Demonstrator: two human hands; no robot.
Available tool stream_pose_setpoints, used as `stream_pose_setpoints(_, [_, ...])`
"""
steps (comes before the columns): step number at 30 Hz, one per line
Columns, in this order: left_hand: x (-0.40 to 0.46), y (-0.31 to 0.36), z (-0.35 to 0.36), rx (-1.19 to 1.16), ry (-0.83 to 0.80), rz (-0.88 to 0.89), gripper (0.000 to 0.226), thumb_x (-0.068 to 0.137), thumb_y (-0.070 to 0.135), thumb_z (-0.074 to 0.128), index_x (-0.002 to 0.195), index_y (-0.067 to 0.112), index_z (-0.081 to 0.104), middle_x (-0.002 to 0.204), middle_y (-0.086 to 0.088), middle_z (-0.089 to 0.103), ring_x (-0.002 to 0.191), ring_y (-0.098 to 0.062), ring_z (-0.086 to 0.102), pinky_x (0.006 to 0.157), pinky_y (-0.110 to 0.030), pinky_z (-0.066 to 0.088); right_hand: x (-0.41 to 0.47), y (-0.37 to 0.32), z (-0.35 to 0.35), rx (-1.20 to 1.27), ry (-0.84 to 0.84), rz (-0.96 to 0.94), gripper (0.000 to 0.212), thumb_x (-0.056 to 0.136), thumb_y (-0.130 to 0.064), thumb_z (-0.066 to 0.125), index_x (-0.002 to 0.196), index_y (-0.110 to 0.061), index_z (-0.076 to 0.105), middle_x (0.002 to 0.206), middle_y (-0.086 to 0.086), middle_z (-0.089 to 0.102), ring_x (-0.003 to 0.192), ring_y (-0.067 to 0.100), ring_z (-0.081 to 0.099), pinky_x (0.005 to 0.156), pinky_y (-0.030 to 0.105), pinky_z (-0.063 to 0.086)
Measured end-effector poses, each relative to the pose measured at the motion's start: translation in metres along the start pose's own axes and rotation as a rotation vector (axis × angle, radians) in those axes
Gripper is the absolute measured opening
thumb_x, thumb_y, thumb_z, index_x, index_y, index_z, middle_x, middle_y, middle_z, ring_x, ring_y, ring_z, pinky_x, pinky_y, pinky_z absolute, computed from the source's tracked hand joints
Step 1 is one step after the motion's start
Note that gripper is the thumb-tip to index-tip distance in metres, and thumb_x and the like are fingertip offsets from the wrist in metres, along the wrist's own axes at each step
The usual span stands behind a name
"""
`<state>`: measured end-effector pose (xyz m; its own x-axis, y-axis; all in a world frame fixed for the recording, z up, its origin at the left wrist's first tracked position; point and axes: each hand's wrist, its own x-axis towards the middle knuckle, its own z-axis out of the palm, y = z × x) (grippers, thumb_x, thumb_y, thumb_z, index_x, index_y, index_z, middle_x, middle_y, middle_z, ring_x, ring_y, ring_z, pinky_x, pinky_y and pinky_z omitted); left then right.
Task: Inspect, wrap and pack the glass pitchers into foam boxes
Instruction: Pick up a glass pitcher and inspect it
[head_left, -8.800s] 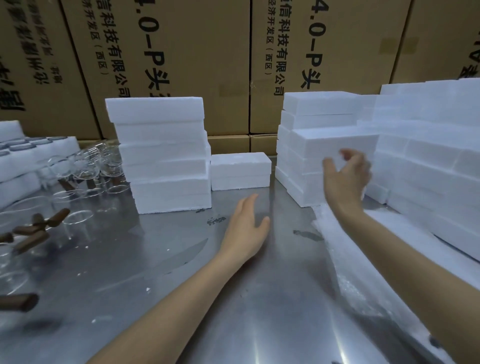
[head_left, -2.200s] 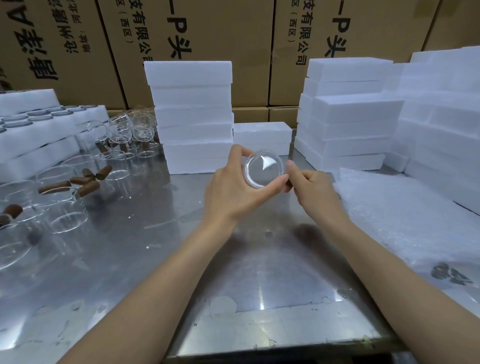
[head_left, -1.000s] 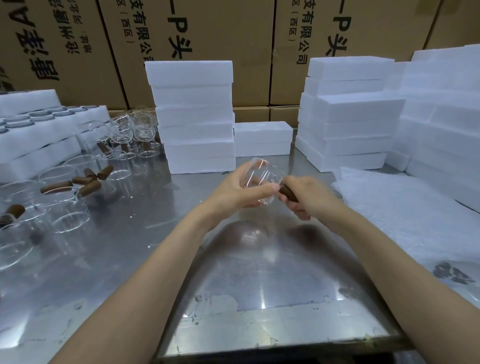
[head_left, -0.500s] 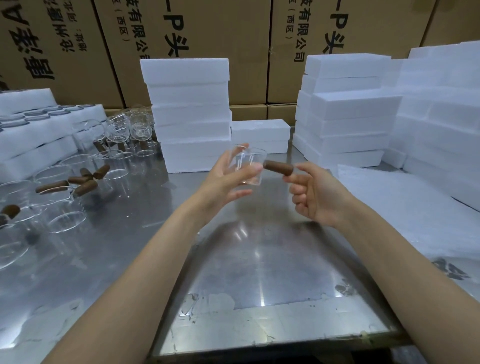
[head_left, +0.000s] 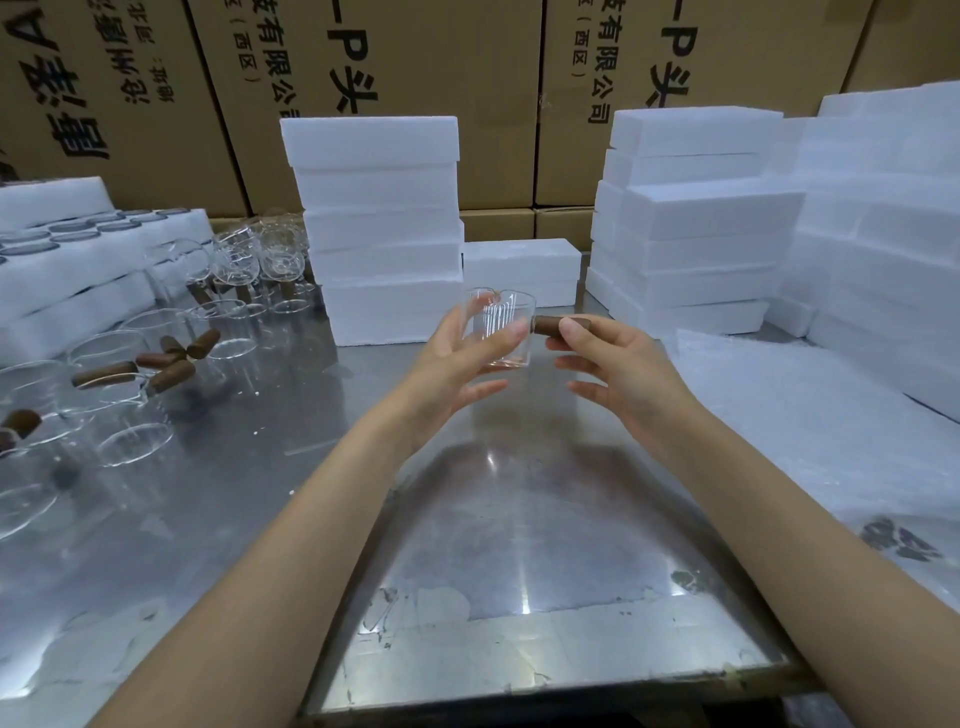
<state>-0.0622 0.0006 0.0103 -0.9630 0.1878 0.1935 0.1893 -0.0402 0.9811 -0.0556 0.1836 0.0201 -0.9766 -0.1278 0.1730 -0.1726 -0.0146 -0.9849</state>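
Change: since half a second earlier the glass pitcher (head_left: 501, 332) has been turned upright, with its wooden handle (head_left: 551, 325) now level and pointing right; both hands have been kept at about the same height above the steel table (head_left: 498, 545).
Pitcher location: held in the air between the hands, well above the table, in front of the foam box stack (head_left: 376, 228); not yet wrapped.
Left hand (head_left: 457, 358): fingers spread and only lightly curved, thumb tip laid on the near glass wall; the body appears to be steadied, not clamped.
Right hand (head_left: 618, 364): handle pinched between thumb and forefinger, remaining fingers loose below.
Reason for hold: judged to be inspection; light contact leaves the clear wall unobstructed to view.
Wrapping supply: bubble wrap sheets (head_left: 810, 415) lie just right of the hands, within easy reach.
Stock: unwrapped pitchers (head_left: 156, 364) stand at left.
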Motion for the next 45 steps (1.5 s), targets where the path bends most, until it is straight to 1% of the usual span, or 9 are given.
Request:
stream_pose_setpoints(5, [0.000, -0.008, 0.000, 0.460, 0.042, 0.168, 0.112, 0.062, 0.041, 0.086, 0.147, 0.041, 0.014, 0.138, 0.012, 0.038, 0.118, -0.008, 0.050, 0.085, -0.011, 0.044, 0.000, -0.001, 0.000, 0.009, 0.109, -0.029, 0.023, 0.093, -0.028, 0.057, 0.110, -0.015, 0.067, 0.093, -0.008, 0.068, 0.084, 0.004, 0.064, 0.076, 0.023, 0.049])
stream_pose_setpoints(10, [0.002, -0.014, -0.005, 0.769, 0.143, 0.376, 0.094, 0.075, 0.019, 0.081, 0.149, 0.030, 0.022, 0.133, 0.011, 0.037, 0.123, -0.010, 0.042, 0.107, -0.034, 0.038, 0.001, -0.001, -0.002, 0.004, 0.186, -0.019, 0.022, 0.093, -0.026, 0.057, 0.110, -0.014, 0.067, 0.093, -0.007, 0.067, 0.086, 0.007, 0.061, 0.071, 0.022, 0.047])
stream_pose_setpoints(17, [0.003, -0.013, -0.006, 0.845, 0.287, 0.502, 0.065, 0.076, 0.021, 0.079, 0.134, 0.023, 0.049, 0.129, 0.014, 0.051, 0.117, -0.006, 0.048, 0.087, -0.004, 0.031, 0.003, 0.002, -0.003, 0.032, 0.180, 0.000, 0.019, 0.092, -0.031, 0.059, 0.104, -0.019, 0.068, 0.094, -0.008, 0.068, 0.089, 0.007, 0.061, 0.075, 0.024, 0.048])
stream_pose_setpoints(22, [0.001, -0.008, 0.000, 0.912, 0.322, 0.568, 0.060, 0.073, 0.022, 0.082, 0.127, 0.017, 0.056, 0.127, 0.005, 0.059, 0.118, -0.015, 0.053, 0.099, -0.023, 0.036, 0.006, 0.001, -0.005, 0.160, 0.054, 0.159, 0.039, 0.085, -0.046, 0.062, 0.114, -0.020, 0.062, 0.112, -0.004, 0.065, 0.106, 0.012, 0.060, 0.079, 0.028, 0.049])
stream_pose_setpoints(25, [-0.002, -0.005, 0.002, 0.979, 0.343, 0.612, 0.059, 0.072, 0.024, 0.081, 0.126, 0.016, 0.057, 0.126, 0.002, 0.060, 0.115, -0.020, 0.055, 0.099, -0.031, 0.037, 0.005, 0.006, -0.002, 0.132, -0.110, 0.234, 0.064, 0.067, -0.056, 0.069, 0.120, -0.023, 0.055, 0.121, -0.004, 0.060, 0.111, 0.010, 0.057, 0.088, 0.032, 0.048])
stream_pose_setpoints(29, [-0.005, -0.002, 0.007, 1.074, 0.365, 0.668, 0.058, 0.070, 0.018, 0.077, 0.125, 0.018, 0.059, 0.118, -0.003, 0.056, 0.108, -0.023, 0.054, 0.096, -0.037, 0.040, 0.003, 0.012, 0.004, 0.079, -0.198, 0.231, 0.090, 0.047, -0.054, 0.079, 0.126, -0.024, 0.047, 0.122, -0.007, 0.057, 0.111, 0.010, 0.058, 0.084, 0.028, 0.050])
stream_pose_setpoints(33, [-0.006, -0.001, 0.014, 1.126, 0.356, 0.744, 0.059, 0.070, 0.017, 0.077, 0.127, 0.017, 0.059, 0.119, -0.006, 0.056, 0.108, -0.025, 0.054, 0.095, -0.038, 0.039, 0.004, 0.016, 0.005, 0.047, -0.123, 0.154, 0.077, 0.050, -0.052, 0.079, 0.118, -0.024, 0.053, 0.118, -0.006, 0.059, 0.105, 0.007, 0.061, 0.079, 0.027, 0.051])
stream_pose_setpoints(39, [-0.007, 0.002, 0.012, 1.046, 0.301, 0.700, 0.077, 0.078, 0.032, 0.076, 0.143, 0.013, 0.039, 0.141, -0.003, 0.046, 0.130, -0.022, 0.043, 0.110, -0.047, 0.030, 0.007, 0.013, 0.003, 0.102, -0.147, 0.196, 0.046, 0.062, -0.051, 0.077, 0.101, -0.029, 0.065, 0.099, -0.010, 0.069, 0.097, 0.004, 0.065, 0.078, 0.027, 0.048])
stream_pose_setpoints(45, [-0.009, 0.004, 0.013, 1.031, 0.350, 0.699, 0.059, 0.078, 0.026, 0.077, 0.131, 0.015, 0.054, 0.126, 0.000, 0.058, 0.121, -0.020, 0.052, 0.110, -0.051, 0.028, 0.006, 0.011, 0.003, 0.211, -0.199, 0.240, 0.055, 0.065, -0.047, 0.068, 0.113, -0.020, 0.064, 0.096, -0.006, 0.071, 0.096, 0.008, 0.068, 0.081, 0.030, 0.048])
